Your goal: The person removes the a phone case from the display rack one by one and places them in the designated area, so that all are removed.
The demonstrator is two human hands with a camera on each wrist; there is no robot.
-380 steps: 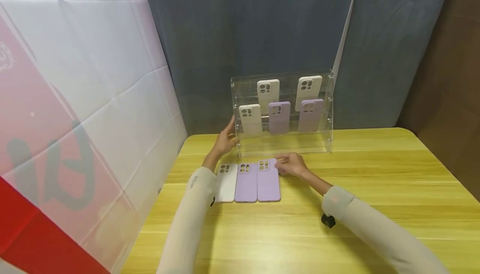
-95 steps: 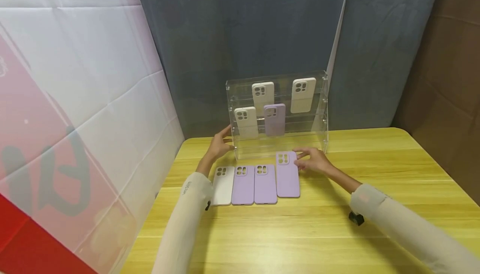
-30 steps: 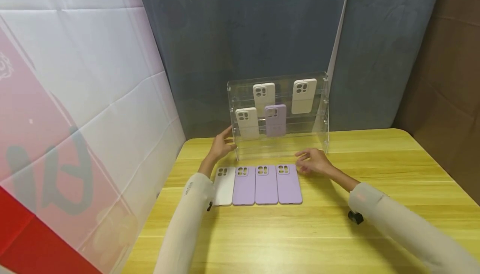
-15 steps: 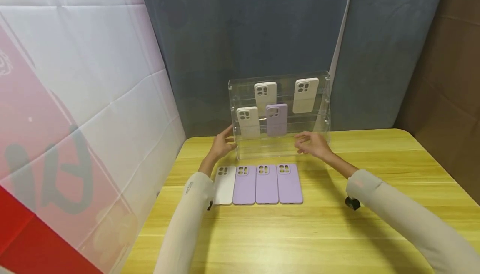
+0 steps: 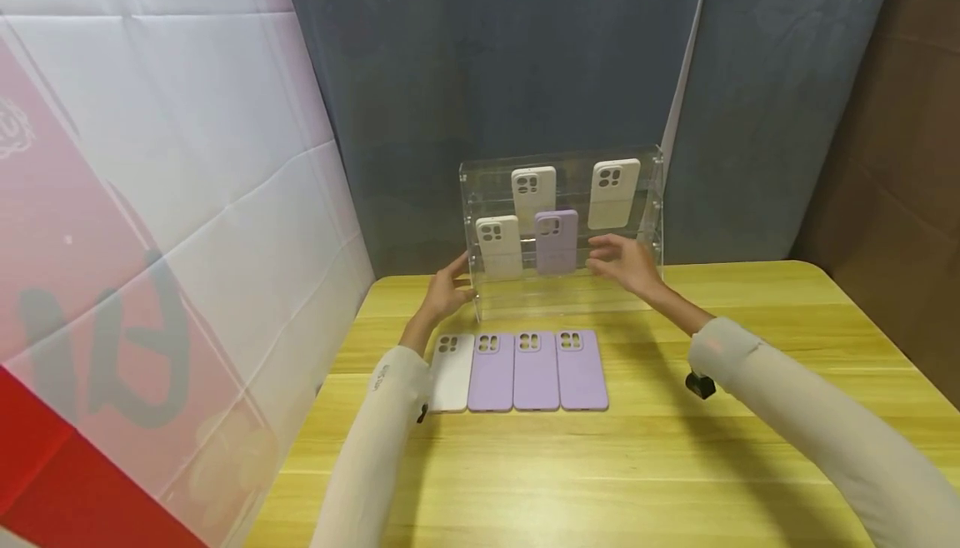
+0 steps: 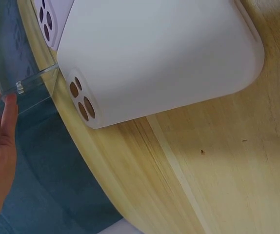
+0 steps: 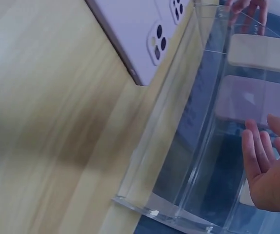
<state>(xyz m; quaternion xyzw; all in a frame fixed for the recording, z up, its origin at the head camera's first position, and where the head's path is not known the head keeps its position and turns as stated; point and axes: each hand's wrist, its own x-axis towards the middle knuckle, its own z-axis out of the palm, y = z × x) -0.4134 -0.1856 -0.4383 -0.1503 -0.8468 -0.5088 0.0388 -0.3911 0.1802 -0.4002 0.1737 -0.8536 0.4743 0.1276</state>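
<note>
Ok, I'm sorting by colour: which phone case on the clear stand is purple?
The lower row's right case, just left of the right hand; the other three cases up there are white.

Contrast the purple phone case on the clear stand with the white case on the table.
The stand case is purple; the table case is white. The stand case leans upright on the clear stand; the table case lies flat on the table. The right hand is near the stand case, away from the table case. Both have rounded corners and camera cutouts.
</note>
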